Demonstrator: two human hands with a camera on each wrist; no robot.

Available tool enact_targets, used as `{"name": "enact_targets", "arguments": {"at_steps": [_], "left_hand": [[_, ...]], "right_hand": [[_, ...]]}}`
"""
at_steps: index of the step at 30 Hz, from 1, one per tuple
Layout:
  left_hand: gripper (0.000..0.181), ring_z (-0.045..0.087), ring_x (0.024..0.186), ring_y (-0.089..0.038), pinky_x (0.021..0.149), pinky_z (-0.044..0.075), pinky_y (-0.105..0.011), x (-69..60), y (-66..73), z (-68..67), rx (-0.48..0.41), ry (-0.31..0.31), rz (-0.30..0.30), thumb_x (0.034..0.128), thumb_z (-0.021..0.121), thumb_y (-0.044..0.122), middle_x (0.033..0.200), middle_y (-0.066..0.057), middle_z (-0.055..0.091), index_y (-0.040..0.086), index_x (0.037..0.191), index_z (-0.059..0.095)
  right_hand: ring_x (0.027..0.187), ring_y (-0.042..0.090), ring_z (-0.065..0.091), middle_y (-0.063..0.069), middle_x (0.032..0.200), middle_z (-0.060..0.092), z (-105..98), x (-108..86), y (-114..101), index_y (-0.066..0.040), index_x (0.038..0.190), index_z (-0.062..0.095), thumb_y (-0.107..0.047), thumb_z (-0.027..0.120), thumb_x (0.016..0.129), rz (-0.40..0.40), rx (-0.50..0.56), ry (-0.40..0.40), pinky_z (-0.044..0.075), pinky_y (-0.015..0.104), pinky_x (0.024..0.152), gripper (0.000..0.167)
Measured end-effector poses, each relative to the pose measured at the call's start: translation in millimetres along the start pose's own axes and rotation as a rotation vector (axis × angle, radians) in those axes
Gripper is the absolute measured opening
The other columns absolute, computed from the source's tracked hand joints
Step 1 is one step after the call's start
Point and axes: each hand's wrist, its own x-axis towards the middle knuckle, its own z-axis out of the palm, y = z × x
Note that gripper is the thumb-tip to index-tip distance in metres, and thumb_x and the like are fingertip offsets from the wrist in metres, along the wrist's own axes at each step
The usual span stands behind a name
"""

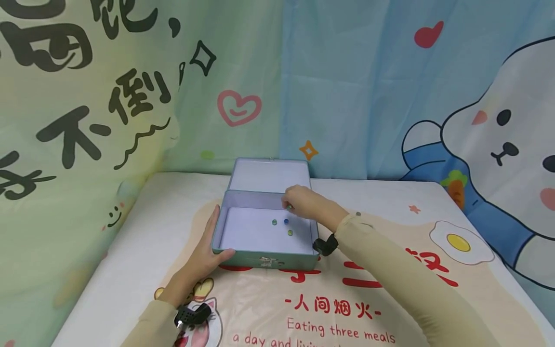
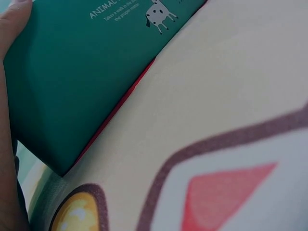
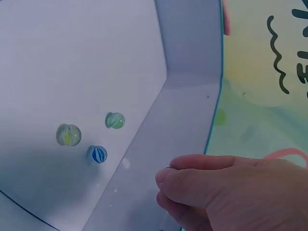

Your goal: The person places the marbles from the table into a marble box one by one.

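A green hinged tin box stands open on the table, its lid tipped back. Two greenish marbles, one clear green and one with a yellow swirl, lie on its pale floor with a blue-striped marble. My left hand holds the box's near left corner, thumb at the front rim and fingers along the side. Over the back right part of the box, my right hand pinches a small greenish marble, mostly hidden by the fingertips.
A printed cloth covers the table. Beyond my right wrist lies a small dark round thing, too small to tell. Behind the table hangs a patterned curtain.
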Motion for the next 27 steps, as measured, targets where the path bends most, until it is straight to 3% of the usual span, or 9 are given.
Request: {"name": "enact_targets", "arguments": {"at_steps": [2, 4, 7, 9, 11, 14, 21, 27], "left_hand": [[0.110, 0.009, 0.142, -0.044, 0.105, 0.014, -0.067, 0.1, 0.3, -0.1, -0.007, 0.001, 0.000, 0.0763, 0.073, 0.028, 0.157, -0.025, 0.002, 0.000, 0.152, -0.001], [0.110, 0.010, 0.143, -0.041, 0.106, 0.015, -0.067, 0.9, -12.0, 1.9, -0.006, 0.007, 0.007, 0.0765, 0.074, 0.031, 0.159, -0.019, 0.002, 0.006, 0.153, -0.002], [0.110, 0.009, 0.143, -0.041, 0.106, 0.014, -0.066, 1.3, -15.2, 3.3, -0.032, 0.006, 0.012, 0.0761, 0.074, 0.030, 0.159, -0.019, 0.001, 0.007, 0.153, -0.002], [0.110, 0.010, 0.142, -0.043, 0.105, 0.015, -0.067, 1.4, -14.8, 4.0, -0.038, 0.006, 0.012, 0.0767, 0.073, 0.032, 0.159, -0.020, 0.002, 0.006, 0.153, -0.002], [0.109, 0.011, 0.140, -0.048, 0.105, 0.015, -0.068, 1.0, -3.9, 3.1, -0.053, -0.001, 0.006, 0.0770, 0.072, 0.030, 0.157, -0.026, 0.002, -0.002, 0.151, -0.001], [0.109, 0.012, 0.140, -0.048, 0.105, 0.015, -0.068, 1.3, -4.3, 3.2, -0.044, -0.002, 0.006, 0.0777, 0.072, 0.033, 0.156, -0.027, 0.003, -0.003, 0.151, 0.000], [0.112, 0.011, 0.143, -0.038, 0.106, 0.015, -0.066, 3.0, -37.7, 5.0, -0.010, 0.013, 0.016, 0.0754, 0.074, 0.034, 0.160, -0.013, 0.002, 0.014, 0.154, -0.002], [0.111, 0.011, 0.144, -0.036, 0.106, 0.016, -0.066, 2.7, -45.6, 4.8, -0.013, 0.013, 0.028, 0.0763, 0.073, 0.042, 0.161, -0.006, 0.002, 0.022, 0.154, -0.003]], "right_hand": [[0.086, 0.017, 0.060, 0.004, 0.089, 0.065, 2, 4.1, 0, -0.006, 0.092, 0.071, -0.003, 0.068, 0.084, -0.001, 0.005, -0.018, 0.049, 0.030, 0.078, 0.008], [0.088, 0.017, 0.060, 0.004, 0.090, 0.066, 5, 7.9, 0, -0.006, 0.092, 0.071, -0.002, 0.069, 0.084, -0.006, 0.013, -0.030, 0.049, 0.030, 0.079, 0.009], [0.090, 0.017, 0.061, 0.004, 0.092, 0.067, 10, 12.5, 0, -0.006, 0.091, 0.071, -0.002, 0.069, 0.083, -0.015, 0.013, -0.048, 0.049, 0.030, 0.080, 0.009], [0.090, 0.017, 0.061, 0.004, 0.092, 0.067, 13, 14.8, 1, -0.006, 0.090, 0.070, -0.001, 0.069, 0.083, -0.017, 0.016, -0.049, 0.049, 0.030, 0.080, 0.009], [0.088, 0.017, 0.060, 0.004, 0.092, 0.067, 15, 16.6, 2, -0.006, 0.089, 0.070, -0.001, 0.069, 0.083, -0.018, 0.022, -0.047, 0.049, 0.031, 0.079, 0.008], [0.084, 0.016, 0.060, 0.003, 0.089, 0.068, 19, 19.0, 6, -0.006, 0.088, 0.070, -0.001, 0.070, 0.082, -0.028, 0.029, -0.030, 0.049, 0.030, 0.076, 0.008], [0.077, 0.012, 0.058, 0.002, 0.085, 0.069, 29, 24.7, 11, -0.007, 0.087, 0.072, -0.003, 0.070, 0.082, -0.076, 0.063, -0.008, 0.049, 0.026, 0.072, 0.006], [0.074, 0.010, 0.056, 0.001, 0.084, 0.068, 36, 31.4, 10, -0.008, 0.087, 0.072, -0.005, 0.071, 0.083, -0.075, 0.079, -0.022, 0.048, 0.024, 0.069, 0.005]]}}
